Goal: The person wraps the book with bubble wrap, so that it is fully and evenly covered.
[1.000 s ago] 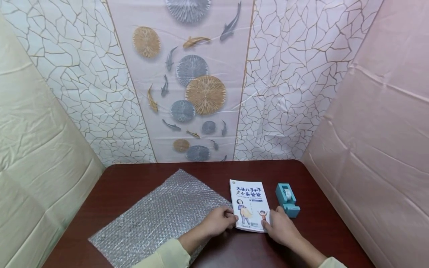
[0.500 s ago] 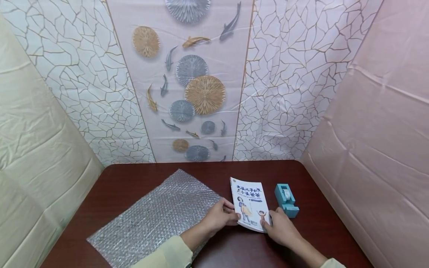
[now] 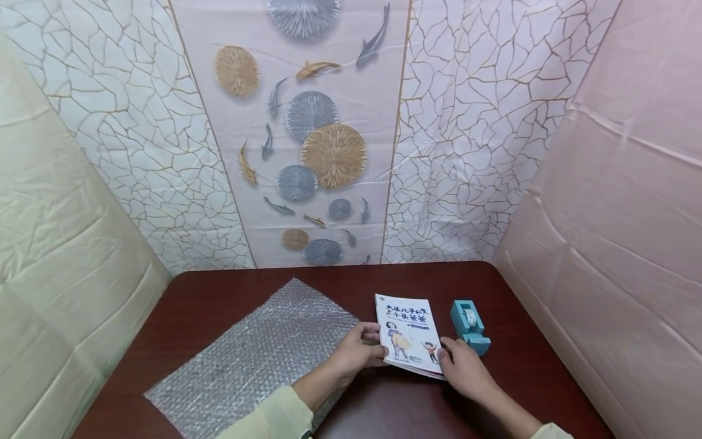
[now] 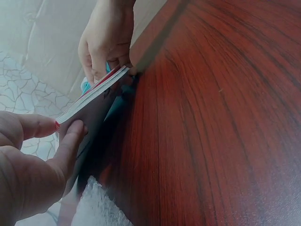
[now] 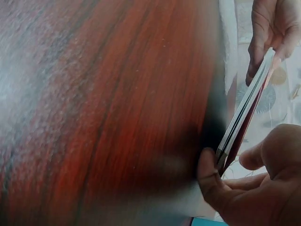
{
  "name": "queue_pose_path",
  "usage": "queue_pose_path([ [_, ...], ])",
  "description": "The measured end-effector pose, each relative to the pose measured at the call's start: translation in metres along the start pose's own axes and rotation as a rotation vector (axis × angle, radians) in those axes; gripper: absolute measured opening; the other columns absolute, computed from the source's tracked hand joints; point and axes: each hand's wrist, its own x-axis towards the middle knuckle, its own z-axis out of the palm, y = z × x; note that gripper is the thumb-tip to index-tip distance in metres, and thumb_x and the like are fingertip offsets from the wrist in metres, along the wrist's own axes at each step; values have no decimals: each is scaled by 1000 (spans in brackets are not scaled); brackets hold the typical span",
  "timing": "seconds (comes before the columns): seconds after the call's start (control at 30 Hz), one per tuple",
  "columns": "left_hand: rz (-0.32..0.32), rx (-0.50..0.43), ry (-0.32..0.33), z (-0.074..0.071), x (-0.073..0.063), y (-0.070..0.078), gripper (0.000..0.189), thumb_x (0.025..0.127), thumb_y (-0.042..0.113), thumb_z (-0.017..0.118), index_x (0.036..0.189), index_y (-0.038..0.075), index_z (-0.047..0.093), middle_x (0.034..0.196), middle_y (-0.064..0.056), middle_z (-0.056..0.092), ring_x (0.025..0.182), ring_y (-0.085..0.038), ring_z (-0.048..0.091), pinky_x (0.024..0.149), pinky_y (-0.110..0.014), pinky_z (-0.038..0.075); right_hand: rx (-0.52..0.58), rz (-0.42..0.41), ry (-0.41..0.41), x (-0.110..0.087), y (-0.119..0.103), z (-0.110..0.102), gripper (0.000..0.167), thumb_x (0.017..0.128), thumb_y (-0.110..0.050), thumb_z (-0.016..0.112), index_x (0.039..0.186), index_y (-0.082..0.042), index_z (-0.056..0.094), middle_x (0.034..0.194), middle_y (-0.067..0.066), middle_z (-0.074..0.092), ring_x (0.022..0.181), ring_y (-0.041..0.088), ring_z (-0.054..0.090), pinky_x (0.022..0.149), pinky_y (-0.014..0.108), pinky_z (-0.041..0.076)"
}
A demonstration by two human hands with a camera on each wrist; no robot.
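Observation:
A white paperback book [image 3: 408, 335] with cartoon figures on its cover is held by both hands, raised a little off the table. At its left edge my left hand [image 3: 353, 350] pinches it, thumb on the cover and fingers underneath. My right hand [image 3: 466, 369] holds the lower right corner, with fingertips below the book and the thumb by the cover's edge. In the right wrist view the cover stands slightly apart from the pages [image 5: 244, 110], showing red inside. The left wrist view shows the book's lower edge [image 4: 89, 98] tilted between both hands.
A sheet of bubble wrap [image 3: 252, 353] lies flat on the dark red table [image 3: 417, 408], partly under the left forearm. A teal tape dispenser [image 3: 475, 344] stands just right of the book. Fabric-covered walls [image 3: 455, 152] enclose the table's back and sides.
The book has shifted slightly and its lower edge shows parted pages. My right thumb has slid from the cover toward its right edge; the left hand has moved a little farther up the left edge.

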Motion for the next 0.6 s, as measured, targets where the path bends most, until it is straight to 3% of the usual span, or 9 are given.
queue_pose_path([
  [0.27, -14, -1, 4, -2, -1, 2, 66, 85, -17, 69, 147, -16, 47, 136, -30, 58, 85, -20, 71, 77, -34, 69, 128, 65, -48, 2, 4, -1, 47, 104, -6, 68, 148, 9, 62, 115, 13, 74, 89, 16, 61, 74, 29, 51],
  [0.47, -31, 77, -5, -7, -2, 2, 77, 82, -18, 69, 155, -14, 46, 141, -30, 55, 77, -18, 72, 74, -32, 68, 234, 102, -63, 4, 3, -2, 53, 101, -2, 70, 151, 10, 58, 124, 21, 70, 78, 18, 59, 63, 26, 48],
  [0.6, -47, 131, -15, -11, -1, 3, 80, 83, -17, 67, 160, -11, 45, 132, -29, 63, 76, -18, 73, 75, -34, 68, 331, 166, -85, 7, -1, -3, 61, 99, -1, 70, 156, 11, 53, 137, 27, 66, 76, 19, 59, 61, 27, 47],
])
